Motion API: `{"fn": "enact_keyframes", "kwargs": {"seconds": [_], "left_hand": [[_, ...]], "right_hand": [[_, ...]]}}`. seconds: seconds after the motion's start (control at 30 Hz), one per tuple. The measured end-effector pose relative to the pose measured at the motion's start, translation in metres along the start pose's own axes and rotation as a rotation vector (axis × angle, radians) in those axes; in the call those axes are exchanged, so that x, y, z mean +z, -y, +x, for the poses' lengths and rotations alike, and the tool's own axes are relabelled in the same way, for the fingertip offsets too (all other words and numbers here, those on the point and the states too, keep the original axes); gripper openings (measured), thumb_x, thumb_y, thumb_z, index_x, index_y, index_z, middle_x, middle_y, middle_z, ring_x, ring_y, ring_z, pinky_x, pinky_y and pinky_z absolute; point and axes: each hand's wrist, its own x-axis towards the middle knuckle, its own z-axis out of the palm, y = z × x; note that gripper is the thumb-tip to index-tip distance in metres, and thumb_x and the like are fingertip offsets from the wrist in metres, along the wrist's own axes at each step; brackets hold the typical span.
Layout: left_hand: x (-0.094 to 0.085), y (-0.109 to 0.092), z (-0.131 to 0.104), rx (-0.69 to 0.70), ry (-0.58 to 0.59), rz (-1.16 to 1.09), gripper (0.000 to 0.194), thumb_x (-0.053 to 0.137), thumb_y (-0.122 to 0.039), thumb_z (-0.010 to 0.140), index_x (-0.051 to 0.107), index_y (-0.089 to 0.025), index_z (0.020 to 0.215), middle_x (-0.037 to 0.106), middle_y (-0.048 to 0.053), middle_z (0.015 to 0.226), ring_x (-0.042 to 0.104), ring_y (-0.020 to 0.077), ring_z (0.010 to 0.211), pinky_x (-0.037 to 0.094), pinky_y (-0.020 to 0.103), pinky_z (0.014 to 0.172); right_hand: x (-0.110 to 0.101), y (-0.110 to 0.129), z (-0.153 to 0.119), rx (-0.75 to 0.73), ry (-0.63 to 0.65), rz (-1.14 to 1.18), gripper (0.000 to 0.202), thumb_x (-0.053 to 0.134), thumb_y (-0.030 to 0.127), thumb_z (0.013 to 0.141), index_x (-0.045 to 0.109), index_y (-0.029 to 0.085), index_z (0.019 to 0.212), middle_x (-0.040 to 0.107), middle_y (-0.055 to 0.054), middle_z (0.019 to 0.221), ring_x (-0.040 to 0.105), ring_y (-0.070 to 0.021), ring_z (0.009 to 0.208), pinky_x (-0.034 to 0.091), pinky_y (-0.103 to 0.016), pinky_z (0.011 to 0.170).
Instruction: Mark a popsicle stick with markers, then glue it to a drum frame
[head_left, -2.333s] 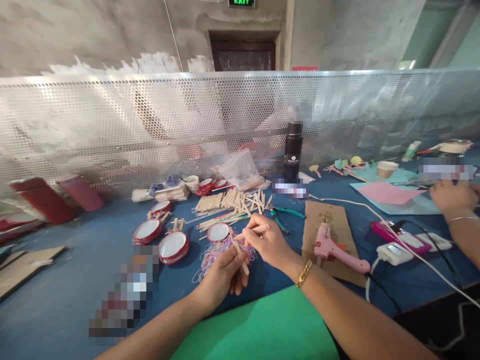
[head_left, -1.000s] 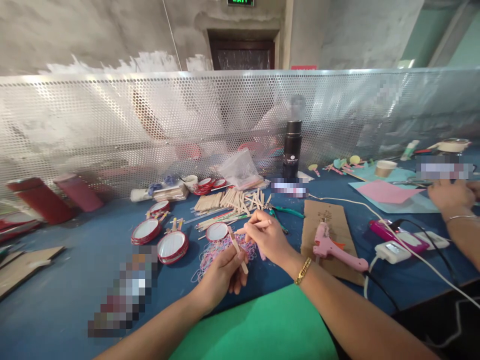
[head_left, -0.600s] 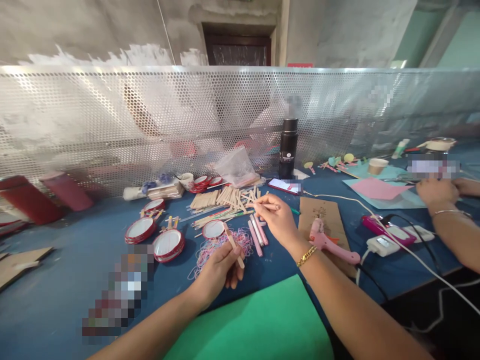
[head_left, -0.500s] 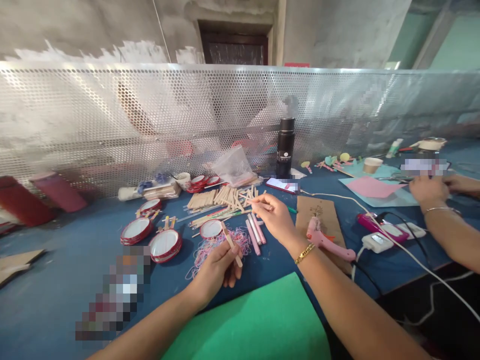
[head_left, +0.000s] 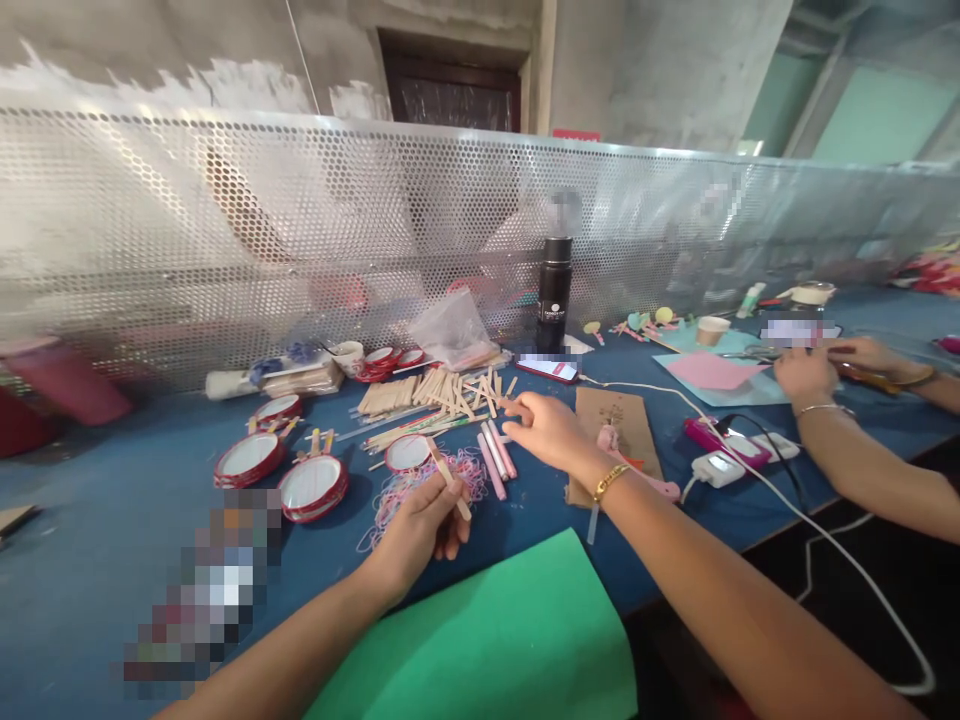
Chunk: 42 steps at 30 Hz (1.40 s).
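My left hand (head_left: 427, 520) grips a flat wooden craft stick (head_left: 448, 478), held slanted above a tangle of pastel rubber bands (head_left: 390, 500). My right hand (head_left: 551, 430) reaches to the near right edge of a pile of loose craft sticks (head_left: 442, 390). Its thumb and forefinger are apart, and I make out nothing held between them. Just below those fingers lie several pink and white tubes (head_left: 493, 462). A small red-rimmed drum with a white face (head_left: 407, 453) rests at the back of the rubber bands. My right forearm partly covers a pink glue gun (head_left: 609, 440).
More red-rimmed drums (head_left: 313, 487) lie left. A black bottle (head_left: 555, 290) and a phone (head_left: 547, 368) stand behind the sticks. Green sheet (head_left: 487, 630) covers the near edge. A white cable (head_left: 735, 450) crosses rightward, near a co-worker's hands (head_left: 806, 378) and pink paper (head_left: 712, 370).
The view has turned slightly right, so things sit further left. My right hand's thumb and forefinger have parted near the stick pile. My left hand keeps the craft stick.
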Motion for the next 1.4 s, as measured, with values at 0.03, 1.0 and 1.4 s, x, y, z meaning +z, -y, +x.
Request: {"fn": "enact_keyframes", "kwargs": {"seconds": [0.03, 1.0, 1.4], "left_hand": [[0.0, -0.001, 0.0, 0.003, -0.005, -0.011, 0.044, 0.06, -0.061, 0.082, 0.054, -0.019, 0.072, 0.059, -0.004, 0.05, 0.047, 0.0071, 0.036, 0.029, 0.018, 0.037], [0.002, -0.013, -0.007, 0.047, -0.263, -0.38, 0.029, 0.072, -0.043, 0.081, 0.056, -0.019, 0.085, 0.035, -0.01, 0.056, 0.025, 0.0043, 0.044, 0.016, 0.016, 0.041], [-0.003, -0.009, -0.001, 0.041, -0.296, -0.3, 0.042, 0.081, -0.051, 0.072, 0.063, -0.016, 0.085, 0.034, -0.011, 0.054, 0.025, 0.0038, 0.045, 0.017, 0.017, 0.042]], "right_hand": [[0.006, 0.002, -0.001, -0.009, 0.031, -0.06, 0.009, 0.062, 0.024, 0.081, 0.058, 0.019, 0.075, 0.069, -0.005, 0.079, 0.061, -0.0184, 0.073, 0.032, -0.026, 0.06], [0.034, 0.034, -0.015, 0.067, 0.307, 1.068, 0.02, 0.061, 0.037, 0.082, 0.055, 0.02, 0.09, 0.062, 0.004, 0.068, 0.031, -0.0068, 0.042, 0.025, -0.021, 0.04], [0.043, 0.044, -0.029, -0.076, 0.353, 0.953, 0.015, 0.062, 0.033, 0.086, 0.055, 0.021, 0.084, 0.049, 0.005, 0.068, 0.043, -0.0115, 0.06, 0.035, -0.024, 0.055]]}}
